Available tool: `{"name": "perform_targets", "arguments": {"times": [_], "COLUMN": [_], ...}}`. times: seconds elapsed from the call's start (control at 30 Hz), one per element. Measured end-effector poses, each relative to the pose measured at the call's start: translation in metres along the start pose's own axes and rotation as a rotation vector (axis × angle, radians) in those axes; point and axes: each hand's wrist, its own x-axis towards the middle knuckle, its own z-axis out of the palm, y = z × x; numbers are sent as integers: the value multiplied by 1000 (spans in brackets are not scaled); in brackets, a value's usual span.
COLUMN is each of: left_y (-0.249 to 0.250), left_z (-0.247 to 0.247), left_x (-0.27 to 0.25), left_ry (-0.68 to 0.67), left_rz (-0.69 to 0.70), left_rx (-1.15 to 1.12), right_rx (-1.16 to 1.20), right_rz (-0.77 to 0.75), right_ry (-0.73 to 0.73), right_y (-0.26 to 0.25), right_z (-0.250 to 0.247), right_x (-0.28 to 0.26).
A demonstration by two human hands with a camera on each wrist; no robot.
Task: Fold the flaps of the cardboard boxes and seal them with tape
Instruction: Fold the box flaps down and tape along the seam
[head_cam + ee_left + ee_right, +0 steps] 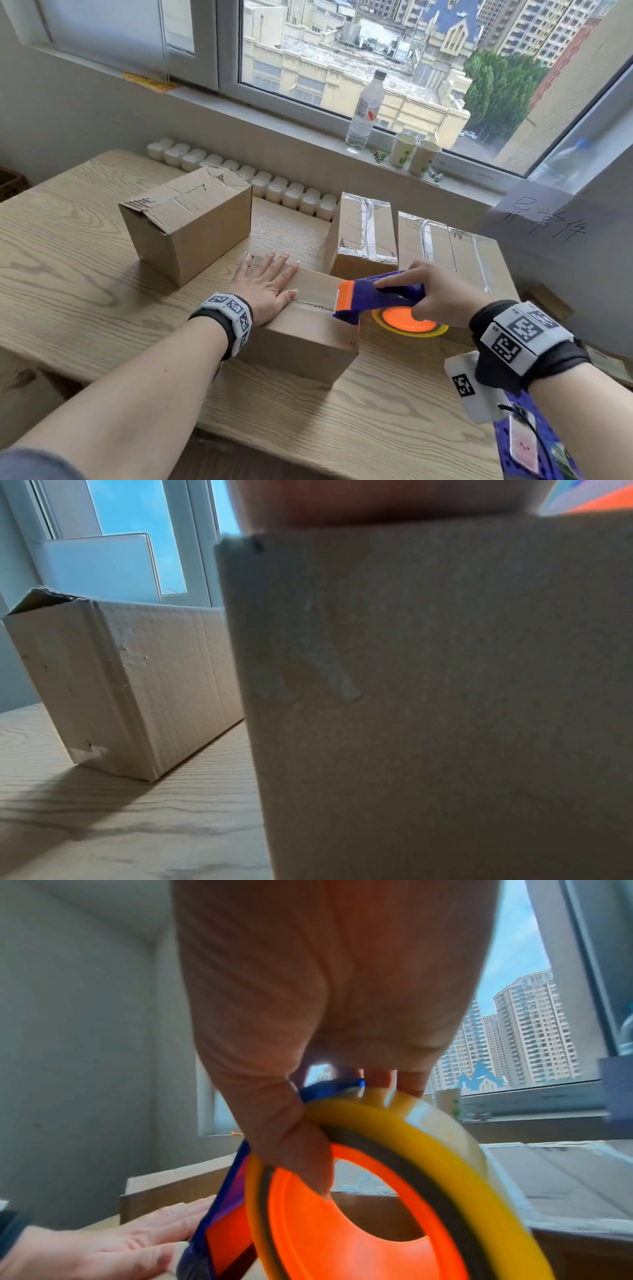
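Head view: left hand (270, 291) lies flat on the near box (301, 329), flaps down; right hand (435, 294) grips the tape dispenser (376, 296) at the seam's end. Two taped boxes (364, 233) stand beyond it; one box (186, 219) beyond the left hand is untaped, judged outstanding. Contents hidden.
Left wrist view: cardboard only.
Right wrist view: fingers curl round the dispenser

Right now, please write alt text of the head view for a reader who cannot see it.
A left hand presses flat on a cardboard box while the right hand grips a purple and orange tape dispenser at its top seam. Three more boxes stand behind on the wooden table.
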Motion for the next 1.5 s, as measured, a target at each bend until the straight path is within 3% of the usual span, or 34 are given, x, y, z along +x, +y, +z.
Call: {"name": "perform_targets", "arguments": {"times": [0.5,0.93,1.5], "left_y": [7,76,75], "left_z": [-1,1,6], "left_x": [3,30,29], "left_ry": [-18,-19,17], "left_rz": [-22,130,125], "left_rx": [-2,-32,-38], "right_rx": [0,84,160], "right_rz": [64,89,83], "right_ry": [42,43,43], "right_y": [15,25,47], "right_z": [7,12,9], "right_x": [-3,-7,-19]}}
